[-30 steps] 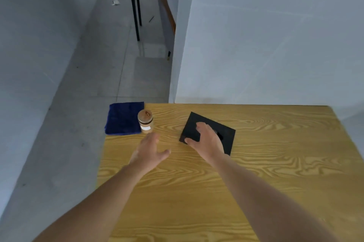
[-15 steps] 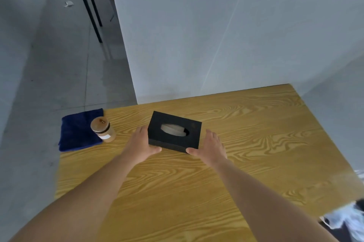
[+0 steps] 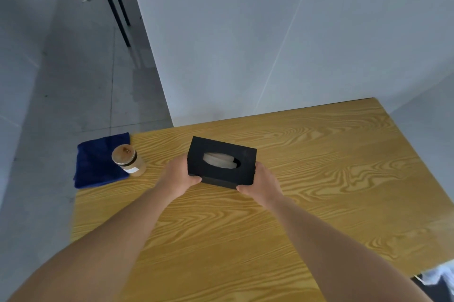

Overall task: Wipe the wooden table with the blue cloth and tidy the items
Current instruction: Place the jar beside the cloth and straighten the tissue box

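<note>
Progress, judged from the layout: wiping looked not yet begun. Blue cloth lay folded at the far-left corner of the wooden table, with no hand on it. Small jar with a wooden lid stood upright at the cloth's right edge, touching or overlapping it; which one could not be told.

The tidying part was under way. Black tissue box sat opening-up near the middle of the table's far half, with pale tissue showing in the oval slot. Left hand gripped the box's left end and right hand gripped the right end, each with its thumb curled along the near face. Whether the box rested on the wood or hung just clear of it could not be told.

Left to do, by my reckoning: place the box, move the jar, take up the cloth, wipe the top.

Against the earlier frames: a second before, only the right hand was on the box, which showed as a flat dark face, while the left hand hovered open near the jar. Half a second before, both hands had just come to the box ends. Now the grip was firmer and the box was turned slightly. Cloth and jar lay as before
</note>
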Tool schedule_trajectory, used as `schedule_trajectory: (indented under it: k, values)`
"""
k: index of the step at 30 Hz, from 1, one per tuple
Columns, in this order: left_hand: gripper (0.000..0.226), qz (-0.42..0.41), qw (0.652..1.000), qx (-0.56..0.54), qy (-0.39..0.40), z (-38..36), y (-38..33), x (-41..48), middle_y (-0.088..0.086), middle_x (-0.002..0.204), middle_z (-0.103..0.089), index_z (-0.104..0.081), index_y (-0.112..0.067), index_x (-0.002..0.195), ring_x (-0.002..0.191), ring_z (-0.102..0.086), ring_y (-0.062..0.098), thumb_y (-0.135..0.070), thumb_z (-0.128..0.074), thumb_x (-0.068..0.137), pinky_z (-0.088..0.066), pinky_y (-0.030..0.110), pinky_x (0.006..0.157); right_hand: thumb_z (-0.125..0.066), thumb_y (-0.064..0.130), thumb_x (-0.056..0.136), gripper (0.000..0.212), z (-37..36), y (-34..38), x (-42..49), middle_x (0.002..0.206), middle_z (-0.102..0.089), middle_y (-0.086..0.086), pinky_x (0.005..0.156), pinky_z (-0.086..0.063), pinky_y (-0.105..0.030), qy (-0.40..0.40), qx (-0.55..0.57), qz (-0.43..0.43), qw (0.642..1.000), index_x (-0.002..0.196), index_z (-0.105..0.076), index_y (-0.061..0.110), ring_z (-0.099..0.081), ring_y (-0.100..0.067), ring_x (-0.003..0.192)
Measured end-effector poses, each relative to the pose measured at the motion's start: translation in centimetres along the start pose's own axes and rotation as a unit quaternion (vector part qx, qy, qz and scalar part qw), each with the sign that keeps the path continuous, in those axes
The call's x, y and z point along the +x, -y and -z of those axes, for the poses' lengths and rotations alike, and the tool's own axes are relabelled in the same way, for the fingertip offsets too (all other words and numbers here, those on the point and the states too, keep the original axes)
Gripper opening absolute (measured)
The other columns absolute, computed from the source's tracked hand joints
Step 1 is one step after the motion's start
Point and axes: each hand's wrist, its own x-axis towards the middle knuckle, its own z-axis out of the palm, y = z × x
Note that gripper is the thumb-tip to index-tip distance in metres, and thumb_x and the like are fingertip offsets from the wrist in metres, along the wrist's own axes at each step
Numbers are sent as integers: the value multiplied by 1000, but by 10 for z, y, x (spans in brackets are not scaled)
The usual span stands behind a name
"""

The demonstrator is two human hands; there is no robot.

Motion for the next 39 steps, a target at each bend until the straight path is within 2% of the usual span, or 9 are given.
schedule_trajectory:
  k: [6, 10, 13, 17, 21, 24, 29, 34, 39]
  values:
    - [59, 12, 999, -10, -44, 12, -10, -3, -1, 128, -71, -60, -18, 136, 118, -66, 22, -30, -87, 84, -57, 40, 97, -89, 33, 78, 72, 24, 19, 14, 126, -64, 6, 96, -56, -40, 6, 21, 49, 999, 139, -52, 22, -62, -18, 116]
    - [55, 36, 996, -7, -77, 23, -13, 4, -3, 122, -71, -61, -20, 131, 113, -68, 21, -35, -85, 84, -58, 36, 89, -90, 29, 76, 69, 41, 37, 35, 122, -67, 7, 94, -58, -39, 19, 29, 81, 996, 136, -56, 23, -64, -18, 113]
    - [54, 48, 994, -7, -97, 27, -15, 11, -3, 123, -71, -60, -21, 131, 114, -68, 21, -35, -84, 85, -59, 36, 89, -90, 26, 77, 72, 49, 47, 53, 124, -66, 5, 96, -57, -40, 34, 30, 94, 995, 139, -53, 20, -63, -19, 114]
    - [48, 78, 990, -19, -114, 26, -13, 24, -2, 118, -71, -60, -20, 128, 109, -68, 20, -35, -82, 87, -54, 28, 80, -89, 22, 79, 72, 53, 55, 82, 122, -65, 6, 90, -50, -30, 56, 21, 118, 991, 141, -52, 18, -61, -17, 113]
    - [50, 95, 986, -24, -136, 18, -7, 33, -4, 117, -69, -59, -21, 128, 106, -67, 16, -36, -83, 86, -55, 26, 80, -89, 20, 78, 73, 52, 57, 104, 123, -66, 5, 89, -49, -29, 67, 8, 133, 989, 140, -52, 19, -63, -19, 114]
    - [45, 102, 985, -35, -136, 11, -3, 36, -5, 115, -68, -60, -23, 125, 107, -67, 16, -35, -82, 87, -55, 27, 82, -90, 22, 76, 69, 49, 56, 115, 119, -67, 9, 90, -53, -31, 78, 0, 141, 987, 135, -55, 21, -65, -18, 112]
    - [48, 101, 985, -43, -133, 9, 0, 44, -3, 121, -68, -59, -21, 130, 113, -66, 17, -33, -80, 89, -55, 29, 90, -88, 16, 77, 64, 48, 58, 126, 113, -66, 11, 75, -46, -20, 85, -3, 161, 983, 132, -57, 25, -63, -15, 107]
    - [51, 114, 984, -50, -126, 12, 4, 54, -3, 124, -68, -58, -20, 133, 117, -65, 19, -32, -81, 89, -55, 31, 93, -89, 19, 78, 62, 43, 59, 132, 115, -67, 10, 79, -46, -21, 85, -4, 167, 982, 131, -59, 24, -64, -15, 108]
    - [48, 127, 983, -46, -126, 16, 7, 59, -2, 122, -67, -58, -19, 131, 115, -64, 20, -30, -80, 90, -52, 27, 87, -90, 22, 77, 64, 38, 64, 138, 118, -68, 8, 82, -49, -27, 80, -10, 165, 983, 132, -58, 22, -64, -16, 109]
